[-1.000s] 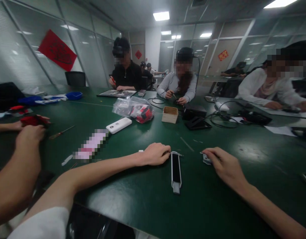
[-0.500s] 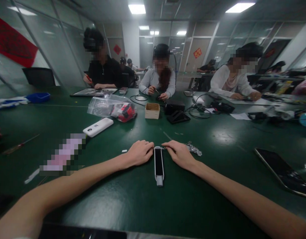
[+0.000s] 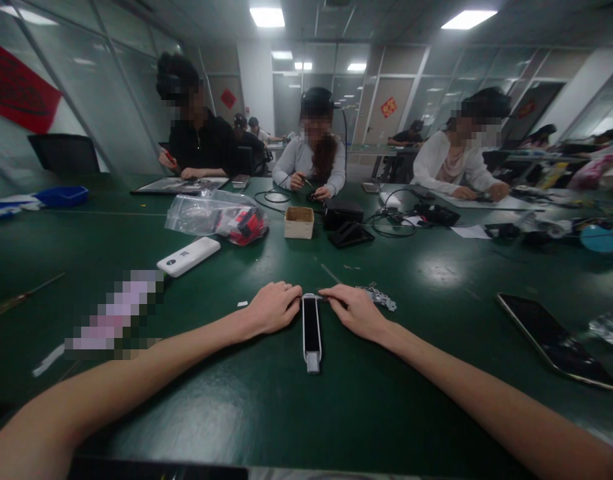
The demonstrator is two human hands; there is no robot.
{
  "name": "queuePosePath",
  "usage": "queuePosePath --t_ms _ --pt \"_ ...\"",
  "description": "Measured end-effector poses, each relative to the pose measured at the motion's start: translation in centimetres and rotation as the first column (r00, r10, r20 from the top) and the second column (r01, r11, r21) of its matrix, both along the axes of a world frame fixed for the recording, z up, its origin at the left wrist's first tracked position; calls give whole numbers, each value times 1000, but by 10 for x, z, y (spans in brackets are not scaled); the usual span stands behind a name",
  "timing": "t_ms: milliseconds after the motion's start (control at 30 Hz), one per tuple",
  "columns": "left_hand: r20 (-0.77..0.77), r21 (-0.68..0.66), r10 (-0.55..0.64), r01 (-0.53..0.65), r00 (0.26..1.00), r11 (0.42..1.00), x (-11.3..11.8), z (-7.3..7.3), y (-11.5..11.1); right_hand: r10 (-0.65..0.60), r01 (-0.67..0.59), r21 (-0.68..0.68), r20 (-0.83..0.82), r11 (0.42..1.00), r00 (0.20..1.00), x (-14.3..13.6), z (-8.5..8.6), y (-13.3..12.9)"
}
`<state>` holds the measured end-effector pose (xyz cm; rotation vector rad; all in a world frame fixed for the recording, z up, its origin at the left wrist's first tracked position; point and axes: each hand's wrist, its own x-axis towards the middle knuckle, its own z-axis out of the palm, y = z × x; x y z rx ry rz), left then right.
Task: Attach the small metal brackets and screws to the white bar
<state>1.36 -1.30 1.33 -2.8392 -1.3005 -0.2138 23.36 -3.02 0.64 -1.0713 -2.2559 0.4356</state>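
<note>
A slim white-rimmed bar with a black face lies lengthwise on the green table, its grey plug-like end towards me. My left hand rests at its far left corner, fingers curled and thumb tip close to the index finger. From the other side my right hand reaches the far right corner, thumb and index finger pinched together. A thin, small part seems to run across that far end between both hands; what the fingertips hold is too small to make out. Just behind my right hand lies a small heap of silvery metal pieces.
A white power bank, a clear plastic bag and a small open box stand further back. A phone lies at right, a screwdriver at far left. Several people sit working across the table.
The whole view has swung slightly to the right, so things sit further left. My right fingertips are a little closer to the bar's far end; my left hand stays at its corner.
</note>
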Motion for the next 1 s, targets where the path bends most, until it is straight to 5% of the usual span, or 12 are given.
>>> queuePosePath --t_ms 1000 --pt "-27 17 -6 7 1000 1000 -2 -3 2 -91 89 -60 -27 994 995 -2 3 -1"
